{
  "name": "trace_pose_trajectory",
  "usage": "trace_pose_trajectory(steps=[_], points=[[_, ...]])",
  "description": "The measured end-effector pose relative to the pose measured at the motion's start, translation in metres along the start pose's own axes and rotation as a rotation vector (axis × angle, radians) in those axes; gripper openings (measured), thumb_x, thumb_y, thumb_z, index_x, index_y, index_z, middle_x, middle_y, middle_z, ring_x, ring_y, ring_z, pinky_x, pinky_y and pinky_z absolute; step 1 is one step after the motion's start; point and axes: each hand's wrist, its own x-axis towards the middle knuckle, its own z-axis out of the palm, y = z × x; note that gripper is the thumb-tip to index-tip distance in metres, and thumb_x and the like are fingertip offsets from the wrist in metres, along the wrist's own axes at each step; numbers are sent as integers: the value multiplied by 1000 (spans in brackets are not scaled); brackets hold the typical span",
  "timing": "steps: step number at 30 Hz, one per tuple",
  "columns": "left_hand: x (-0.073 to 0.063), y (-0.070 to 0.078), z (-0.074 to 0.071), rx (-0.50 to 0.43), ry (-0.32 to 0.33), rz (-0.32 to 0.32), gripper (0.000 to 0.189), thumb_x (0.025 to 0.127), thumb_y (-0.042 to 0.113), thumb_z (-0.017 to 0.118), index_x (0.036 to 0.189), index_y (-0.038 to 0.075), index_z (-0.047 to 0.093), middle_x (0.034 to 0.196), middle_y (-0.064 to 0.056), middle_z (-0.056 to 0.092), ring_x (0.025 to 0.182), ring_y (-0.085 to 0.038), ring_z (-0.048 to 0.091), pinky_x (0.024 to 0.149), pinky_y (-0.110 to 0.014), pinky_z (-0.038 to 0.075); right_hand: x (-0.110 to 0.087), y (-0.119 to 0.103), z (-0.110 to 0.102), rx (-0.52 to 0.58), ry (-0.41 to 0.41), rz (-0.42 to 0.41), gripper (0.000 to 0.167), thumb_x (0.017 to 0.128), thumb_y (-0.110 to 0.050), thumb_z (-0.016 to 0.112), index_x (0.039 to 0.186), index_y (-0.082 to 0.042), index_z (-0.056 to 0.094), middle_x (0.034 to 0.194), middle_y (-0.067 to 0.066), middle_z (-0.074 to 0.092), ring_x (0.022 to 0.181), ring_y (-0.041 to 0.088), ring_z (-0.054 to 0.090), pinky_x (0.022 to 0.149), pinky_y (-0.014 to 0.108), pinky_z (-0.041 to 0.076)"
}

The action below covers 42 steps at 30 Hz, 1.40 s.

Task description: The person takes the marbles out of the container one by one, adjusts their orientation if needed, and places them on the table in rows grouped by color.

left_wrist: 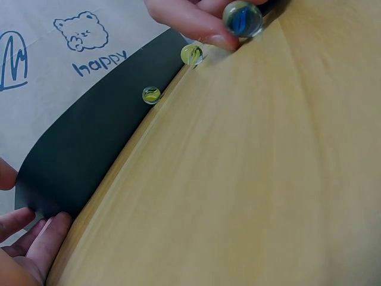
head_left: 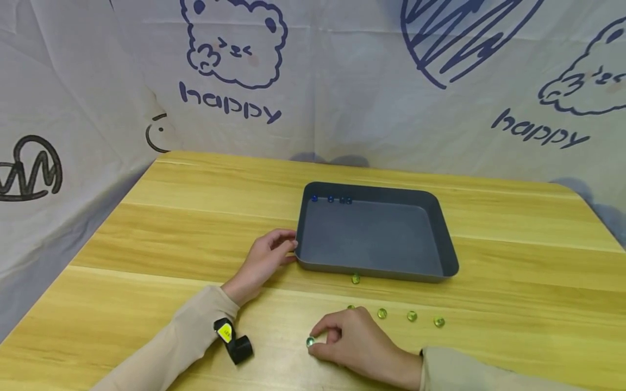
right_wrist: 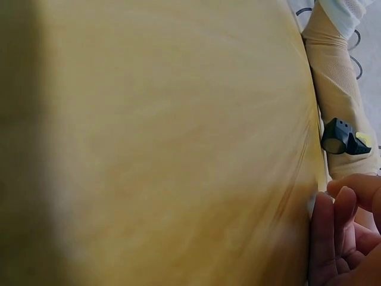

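Between thumb and forefinger, my right hand (head_left: 359,345) pinches a clear glass marble (head_left: 310,342) low over the front of the table. A blue swirl shows inside this marble (left_wrist: 243,19) in the left wrist view. My left hand (head_left: 261,263) rests against the left side of a dark grey rectangular tray (head_left: 374,271), its fingers touching the outside near the front corner. Inside the tray, several blue marbles (head_left: 330,199) lie in a row along the back wall. One yellow-green marble (head_left: 356,278) sits just before the tray's front wall.
Several more yellow-green marbles (head_left: 412,316) lie in a row beyond my right hand, one partly hidden by it. The wooden table (head_left: 195,217) meets a white cloth (head_left: 342,119) with drawings at the back. A black wrist camera (head_left: 239,347) sits on my left sleeve.
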Motion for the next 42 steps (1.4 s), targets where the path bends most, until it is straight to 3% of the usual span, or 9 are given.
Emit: trace_pose_trajectory(steps=[19,42], points=[[0,3,1,7,3,-3,34,96,6,49,126,-7,55,122,-22,56,109,-29,57,89,-35,55,3,-1,-4,36,-57,51,10,80,-19,78,87,-13,74,54,-9,56,43,4,48,47,18,42],[3,5,0,14,11,-15,33,96,7,49,127,-6,56,122,-20,56,109,-29,57,87,-33,56,6,-2,-9,78,-74,72,14,80,-17,78,92,-12,74,58,-8,58,47,4,49,47,19,42]])
